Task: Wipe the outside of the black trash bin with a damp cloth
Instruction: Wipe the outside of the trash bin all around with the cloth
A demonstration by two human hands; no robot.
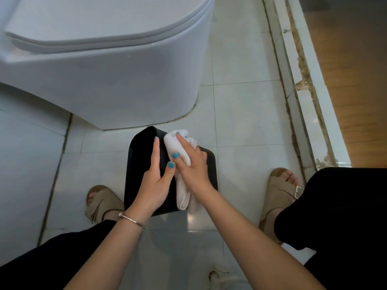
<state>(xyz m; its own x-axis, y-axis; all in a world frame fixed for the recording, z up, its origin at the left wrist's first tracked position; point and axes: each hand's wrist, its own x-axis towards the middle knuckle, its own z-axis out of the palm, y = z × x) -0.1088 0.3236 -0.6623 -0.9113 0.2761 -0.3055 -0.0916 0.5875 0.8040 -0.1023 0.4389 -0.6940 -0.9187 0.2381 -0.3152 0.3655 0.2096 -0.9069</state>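
At the centre of the frame, the left hand (156, 181) lies flat with straight fingers on the black trash bin (138, 164), while the right hand (191, 164) presses the white cloth (180, 151) on it, thumb pinching.

A person squats on a white tile floor (247, 114) and looks down. A black trash bin (139, 162) lies on the floor between two feet in tan sandals (102, 203). The left hand (155, 183) rests flat on the bin, with straight fingers and blue nails. A thin bracelet (130, 220) is on that wrist. The right hand (192, 162) presses a white cloth (178, 149) onto the bin, with the thumb curled over the cloth. One end of the cloth hangs down by the wrist. A big white toilet (100, 65) stands just behind the bin. Black trousers (339, 206) cover both knees.
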